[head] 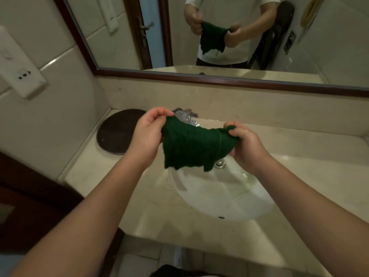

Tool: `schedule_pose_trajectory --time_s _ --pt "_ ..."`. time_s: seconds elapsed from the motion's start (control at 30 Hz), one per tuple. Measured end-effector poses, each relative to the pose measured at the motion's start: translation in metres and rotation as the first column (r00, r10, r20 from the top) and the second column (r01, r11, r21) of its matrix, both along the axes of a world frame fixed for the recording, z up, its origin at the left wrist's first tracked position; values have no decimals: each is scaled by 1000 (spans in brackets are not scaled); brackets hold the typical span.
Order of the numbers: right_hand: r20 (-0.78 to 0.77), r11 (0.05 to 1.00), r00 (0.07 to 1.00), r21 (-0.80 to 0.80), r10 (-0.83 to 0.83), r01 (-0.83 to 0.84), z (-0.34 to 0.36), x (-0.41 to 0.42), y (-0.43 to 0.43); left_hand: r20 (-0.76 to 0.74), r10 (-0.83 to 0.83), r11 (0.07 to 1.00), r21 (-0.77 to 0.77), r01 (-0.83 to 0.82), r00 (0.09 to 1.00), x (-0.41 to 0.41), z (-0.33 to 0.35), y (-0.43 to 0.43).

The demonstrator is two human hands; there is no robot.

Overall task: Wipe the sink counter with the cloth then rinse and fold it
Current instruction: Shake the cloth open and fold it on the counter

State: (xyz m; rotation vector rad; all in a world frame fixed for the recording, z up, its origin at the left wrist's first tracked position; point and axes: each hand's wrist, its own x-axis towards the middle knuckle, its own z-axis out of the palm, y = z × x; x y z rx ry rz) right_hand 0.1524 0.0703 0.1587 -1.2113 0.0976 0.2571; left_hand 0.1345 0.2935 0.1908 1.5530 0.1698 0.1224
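Observation:
A dark green cloth (pixel 191 146) hangs spread between my two hands above the white sink basin (pixel 225 196). My left hand (pixel 147 132) pinches its upper left corner. My right hand (pixel 243 142) grips its right edge, fingers curled round the bunched fabric. The cloth's lower edge dangles loose just over the chrome drain (pixel 219 163). Both hands look wet. The beige counter (pixel 311 172) surrounds the basin. The chrome faucet (pixel 185 115) sits behind the cloth, partly hidden by it.
A dark round tray (pixel 115 132) lies on the counter's back left corner. A wood-framed mirror (pixel 219 80) runs along the back wall, reflecting a person holding the cloth. A white wall fixture (pixel 20 72) hangs at left. The counter's front edge drops to a tiled floor.

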Motion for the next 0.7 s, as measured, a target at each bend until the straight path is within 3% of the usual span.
schedule_pose_trajectory --time_s 0.13,0.33,0.43,0.5,0.53,0.6,0.63,0.7 --pt "31 978 981 -92 190 -187 -1 -10 5 58 39 993 110 -45 998 -14 15 5" --pt "29 972 991 -204 128 -120 10 -22 23 -53 157 976 160 -147 986 -24 19 21" --pt "-3 978 993 -176 117 -116 22 -21 40 -12 240 842 500 -202 971 -25 19 27" --pt "1 967 991 -217 137 -134 30 -19 56 15 147 756 643 -122 989 -36 15 22" --pt "-6 969 989 -200 147 -145 34 -18 65 -8 29 790 613 -19 1000 -44 11 15" --pt "-68 983 984 -80 163 -168 42 -17 79 -75 -191 895 397 205 979 -58 2 -2" --pt "-102 981 976 -3 194 -195 45 -16 85 -70 -218 935 271 228 974 -61 -4 -6" --pt "-89 944 950 172 300 -282 49 -14 91 -51 -103 990 96 107 993 -54 -14 0"
